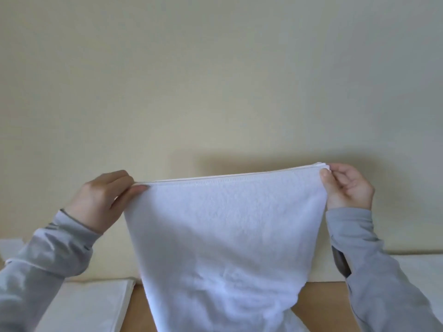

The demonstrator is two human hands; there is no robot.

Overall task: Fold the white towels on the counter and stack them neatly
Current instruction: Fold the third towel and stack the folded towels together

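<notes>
no readable text, label or number anywhere

A plain room: cream wall (pixel 215 80), wooden counter (pixel 321 305).

towel (pixel 225 236) white | sleeves (pixel 374 271) grey | counter (pixel 318 300) tan | wall (pixel 215 80) cream

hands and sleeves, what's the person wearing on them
The left hand and right hand are bare, no gloves or rings visible. Light grey long sleeves, left sleeve and right sleeve, reach the wrists. A dark patch shows on the right one.
</notes>
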